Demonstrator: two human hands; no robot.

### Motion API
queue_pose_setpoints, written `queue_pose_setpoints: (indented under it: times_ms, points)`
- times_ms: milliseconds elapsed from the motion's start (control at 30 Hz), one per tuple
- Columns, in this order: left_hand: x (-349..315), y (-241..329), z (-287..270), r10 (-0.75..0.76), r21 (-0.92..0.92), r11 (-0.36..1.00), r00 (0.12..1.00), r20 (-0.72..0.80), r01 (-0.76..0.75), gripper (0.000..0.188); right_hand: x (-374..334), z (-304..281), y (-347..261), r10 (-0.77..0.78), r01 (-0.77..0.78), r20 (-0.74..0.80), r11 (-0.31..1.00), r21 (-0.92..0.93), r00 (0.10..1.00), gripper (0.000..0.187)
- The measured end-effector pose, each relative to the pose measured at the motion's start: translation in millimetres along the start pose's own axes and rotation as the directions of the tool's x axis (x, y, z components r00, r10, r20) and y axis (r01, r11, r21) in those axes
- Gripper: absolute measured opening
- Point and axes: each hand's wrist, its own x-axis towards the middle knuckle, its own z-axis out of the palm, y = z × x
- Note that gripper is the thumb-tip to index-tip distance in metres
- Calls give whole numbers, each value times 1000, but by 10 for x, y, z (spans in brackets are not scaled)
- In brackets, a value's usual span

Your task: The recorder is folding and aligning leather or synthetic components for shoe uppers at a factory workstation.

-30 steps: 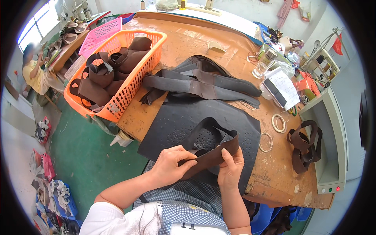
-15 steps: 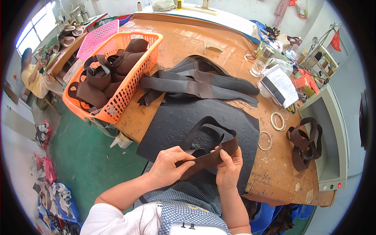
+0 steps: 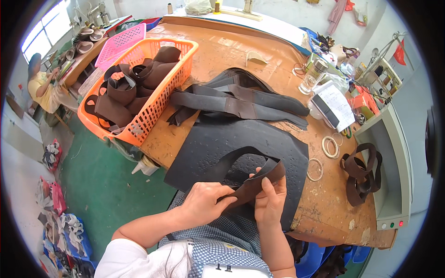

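Both of my hands hold one dark brown leather-like strip (image 3: 248,190), which loops away from me over a black mat (image 3: 287,153). My left hand (image 3: 206,201) pinches the strip's edge between thumb and fingers. My right hand (image 3: 270,199) grips it farther along, thumb on the near face and fingertips behind. The loop's far side curves over the mat, its inner face greyish. Just beyond the mat lies a pile of long black and brown strips (image 3: 241,99).
An orange basket (image 3: 147,118) of coiled brown strips stands at the left, with a pink basket (image 3: 121,39) behind. At the right are more coiled strips (image 3: 358,169), white rings (image 3: 330,147), a phone on paper (image 3: 326,110), a glass jar (image 3: 311,76) and a grey cabinet (image 3: 399,185). Another person (image 3: 44,88) sits far left.
My left hand has slid slightly right along the strip, nearer my right hand. The strip's loop has shifted and stands a little differently. The whole view has moved slightly.
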Motion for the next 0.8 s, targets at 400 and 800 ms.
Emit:
queue_pose_setpoints:
  times_ms: [400, 800]
  points:
    - [219, 115, 38, -330, -410, 852, 942, 59, 324, 23, -71, 71, 40, -60, 62, 21, 986, -157, 998, 28]
    - [185, 170, 66, -235, -411, 890, 971, -40, 198, 16, -75, 38, 58, -68, 72, 21, 966, -248, 997, 21]
